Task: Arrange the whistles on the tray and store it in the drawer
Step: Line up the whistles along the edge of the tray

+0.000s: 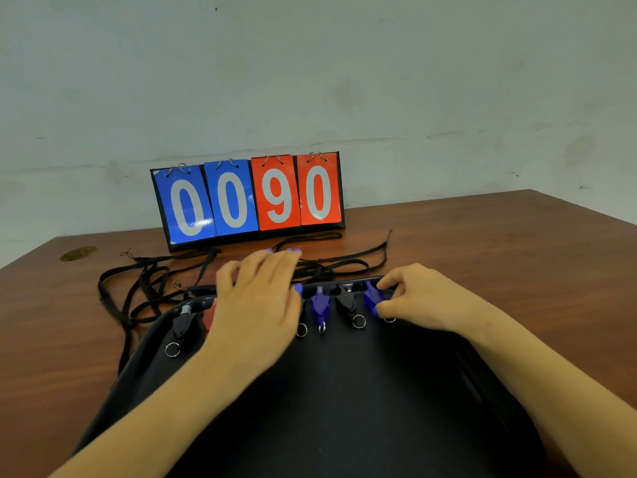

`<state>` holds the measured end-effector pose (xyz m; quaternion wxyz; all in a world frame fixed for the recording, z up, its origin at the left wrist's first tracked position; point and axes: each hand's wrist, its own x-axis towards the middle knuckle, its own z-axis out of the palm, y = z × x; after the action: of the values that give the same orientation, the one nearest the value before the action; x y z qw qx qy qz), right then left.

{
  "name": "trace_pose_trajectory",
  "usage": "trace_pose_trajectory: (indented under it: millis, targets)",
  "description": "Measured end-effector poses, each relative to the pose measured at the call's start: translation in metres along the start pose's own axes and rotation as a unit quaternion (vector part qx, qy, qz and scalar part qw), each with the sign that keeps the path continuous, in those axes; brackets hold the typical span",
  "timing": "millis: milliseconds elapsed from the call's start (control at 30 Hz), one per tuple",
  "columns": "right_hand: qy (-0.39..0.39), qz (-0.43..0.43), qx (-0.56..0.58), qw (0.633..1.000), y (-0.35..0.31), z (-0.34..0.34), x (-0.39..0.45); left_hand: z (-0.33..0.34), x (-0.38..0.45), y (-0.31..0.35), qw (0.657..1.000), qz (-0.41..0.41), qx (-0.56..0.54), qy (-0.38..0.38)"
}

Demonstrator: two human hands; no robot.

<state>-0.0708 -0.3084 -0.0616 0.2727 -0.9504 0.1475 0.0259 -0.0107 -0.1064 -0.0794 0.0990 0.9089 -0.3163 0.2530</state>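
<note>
Several whistles [320,305] line the black tray's [344,391] far edge, cords trailing beyond, apparently for tidy storage. Right hand [417,298] pinches the blue end whistle [372,295]; left hand [258,305], fingers loosely spread, covers a red one [210,319] beneath.

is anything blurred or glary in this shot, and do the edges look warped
Head view: the left hand is smeared by motion blur, while the right hand on the blue whistle is sharper; glare streaks the flip scoreboard on its blue cards; the wide lens bows the table edges.
</note>
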Motion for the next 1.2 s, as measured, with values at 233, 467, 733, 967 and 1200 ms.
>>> trace_pose_trajectory:
  millis: [233, 467, 733, 967, 1200]
  targets:
    - [0.018, -0.001, -0.004, 1.000, 0.001, 0.003, 0.003, 0.016, -0.001, -0.013, 0.998, 0.035, 0.049, 0.031]
    - [0.044, -0.012, -0.030, 0.998, 0.001, 0.009, 0.003, 0.013, -0.001, -0.011, 0.998, 0.006, 0.013, 0.062]
    - [0.055, -0.011, -0.056, 0.997, -0.001, 0.009, 0.003, 0.007, 0.003, -0.022, 0.995, -0.052, -0.038, 0.073]
    - [0.061, -0.001, -0.046, 0.997, 0.000, 0.006, 0.006, -0.008, 0.007, -0.030, 0.988, -0.090, -0.081, 0.091]
    - [0.115, -0.031, 0.021, 0.993, -0.005, -0.011, -0.004, -0.054, 0.024, -0.071, 0.950, -0.202, -0.195, 0.137]
